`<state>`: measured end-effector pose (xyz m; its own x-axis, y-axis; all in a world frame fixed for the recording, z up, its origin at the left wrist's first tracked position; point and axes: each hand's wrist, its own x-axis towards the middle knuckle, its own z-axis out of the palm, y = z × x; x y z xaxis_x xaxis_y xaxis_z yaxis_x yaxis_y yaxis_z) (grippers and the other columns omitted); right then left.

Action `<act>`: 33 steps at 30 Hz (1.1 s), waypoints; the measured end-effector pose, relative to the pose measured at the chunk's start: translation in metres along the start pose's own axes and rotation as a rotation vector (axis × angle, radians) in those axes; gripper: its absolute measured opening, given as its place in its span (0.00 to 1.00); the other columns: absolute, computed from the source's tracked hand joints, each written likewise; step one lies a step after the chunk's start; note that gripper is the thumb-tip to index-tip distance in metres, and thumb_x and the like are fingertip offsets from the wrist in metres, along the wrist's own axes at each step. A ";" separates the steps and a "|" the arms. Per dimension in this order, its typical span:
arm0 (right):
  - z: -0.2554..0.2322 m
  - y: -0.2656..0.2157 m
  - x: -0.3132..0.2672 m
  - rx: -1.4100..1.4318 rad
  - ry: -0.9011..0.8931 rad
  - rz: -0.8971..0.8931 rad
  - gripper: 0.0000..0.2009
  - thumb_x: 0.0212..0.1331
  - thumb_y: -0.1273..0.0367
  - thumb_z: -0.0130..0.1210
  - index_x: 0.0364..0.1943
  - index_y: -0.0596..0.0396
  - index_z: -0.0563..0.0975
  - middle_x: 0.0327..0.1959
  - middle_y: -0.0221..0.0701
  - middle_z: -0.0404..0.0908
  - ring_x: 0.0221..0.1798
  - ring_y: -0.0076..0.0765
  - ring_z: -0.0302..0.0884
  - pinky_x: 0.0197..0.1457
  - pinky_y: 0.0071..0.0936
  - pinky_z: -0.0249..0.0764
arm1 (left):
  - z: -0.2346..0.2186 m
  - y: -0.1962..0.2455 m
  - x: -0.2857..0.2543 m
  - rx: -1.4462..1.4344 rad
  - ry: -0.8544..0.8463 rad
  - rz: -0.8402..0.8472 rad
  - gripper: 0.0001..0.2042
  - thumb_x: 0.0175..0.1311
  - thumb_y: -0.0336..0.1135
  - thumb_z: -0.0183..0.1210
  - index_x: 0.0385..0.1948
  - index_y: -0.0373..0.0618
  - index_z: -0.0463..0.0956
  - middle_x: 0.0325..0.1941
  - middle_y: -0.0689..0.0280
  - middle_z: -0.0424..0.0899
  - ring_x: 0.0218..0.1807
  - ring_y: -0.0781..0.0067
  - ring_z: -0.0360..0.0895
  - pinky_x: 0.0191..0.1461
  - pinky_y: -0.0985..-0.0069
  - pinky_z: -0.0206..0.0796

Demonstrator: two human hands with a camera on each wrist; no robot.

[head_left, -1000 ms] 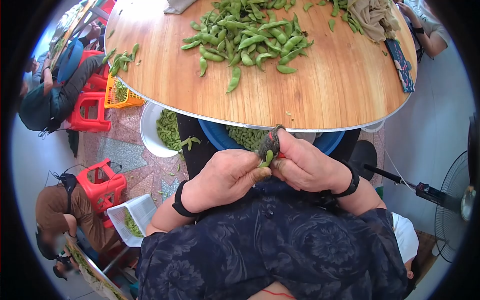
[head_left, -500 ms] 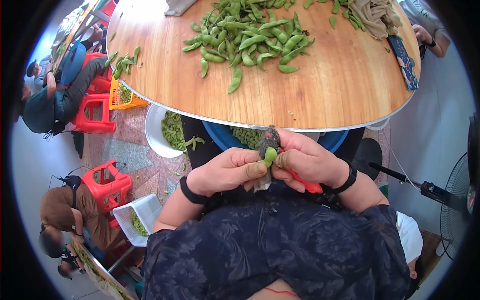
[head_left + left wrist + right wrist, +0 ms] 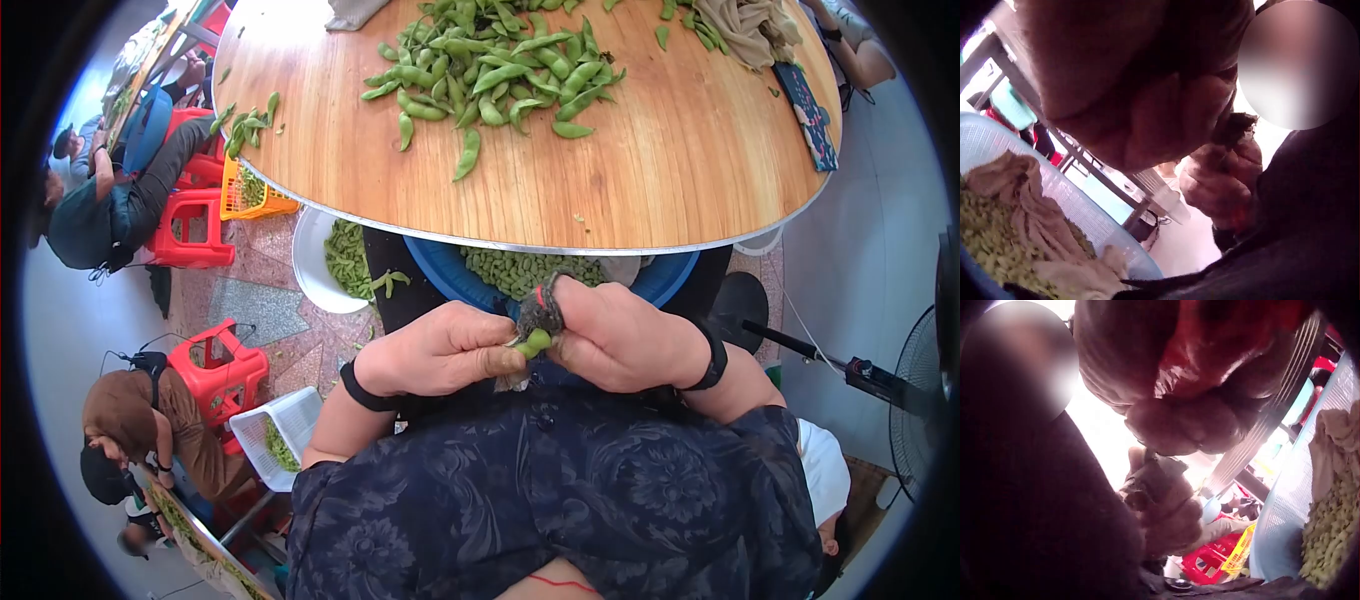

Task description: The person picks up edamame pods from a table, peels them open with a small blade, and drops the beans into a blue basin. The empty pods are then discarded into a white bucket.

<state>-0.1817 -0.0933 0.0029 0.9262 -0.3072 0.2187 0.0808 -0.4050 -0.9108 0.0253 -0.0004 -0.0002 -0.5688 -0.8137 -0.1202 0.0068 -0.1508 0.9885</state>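
As the left hand (image 3: 438, 350) pinches it, the pod (image 3: 535, 343) slants up rightward.

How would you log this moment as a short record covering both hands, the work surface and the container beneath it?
left hand: pinches one plump green bean pod
right hand: grips a glossy red object, mostly hidden
surface: light-brown wooden table, curved edge
on surface: heap of green bean pods
container: round blue tub holding shelled green beans
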 end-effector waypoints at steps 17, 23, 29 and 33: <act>0.010 -0.009 0.006 -0.437 0.250 -0.046 0.09 0.49 0.73 0.56 0.29 0.59 0.66 0.15 0.39 0.70 0.16 0.48 0.74 0.18 0.36 0.70 | 0.017 0.004 0.007 0.503 0.477 0.186 0.23 0.52 0.52 0.66 0.20 0.41 0.66 0.16 0.59 0.64 0.19 0.54 0.66 0.23 0.67 0.57; 0.013 -0.007 0.001 -0.374 0.216 -0.040 0.09 0.51 0.73 0.56 0.30 0.60 0.66 0.15 0.38 0.70 0.15 0.43 0.73 0.17 0.33 0.69 | 0.008 0.005 0.012 0.627 0.341 0.267 0.18 0.63 0.44 0.57 0.21 0.41 0.65 0.16 0.58 0.67 0.20 0.52 0.70 0.24 0.65 0.60; -0.017 -0.017 0.006 0.853 -0.055 0.712 0.04 0.63 0.73 0.41 0.36 0.57 0.67 0.17 0.30 0.69 0.11 0.27 0.68 0.12 0.21 0.64 | 0.012 0.001 0.013 0.260 0.211 0.170 0.14 0.68 0.35 0.50 0.22 0.40 0.66 0.17 0.61 0.70 0.19 0.62 0.70 0.25 0.70 0.62; -0.019 -0.011 0.002 1.148 -0.056 0.683 0.07 0.65 0.72 0.36 0.40 0.56 0.68 0.17 0.29 0.68 0.09 0.23 0.65 0.12 0.17 0.64 | 0.008 0.001 0.011 0.195 0.145 0.126 0.09 0.69 0.31 0.45 0.28 0.38 0.70 0.20 0.66 0.72 0.22 0.75 0.70 0.27 0.75 0.62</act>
<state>-0.1880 -0.1057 0.0198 0.9161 -0.1097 -0.3856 -0.1660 0.7717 -0.6139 0.0123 -0.0048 0.0008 -0.4492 -0.8934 0.0067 -0.0964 0.0559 0.9938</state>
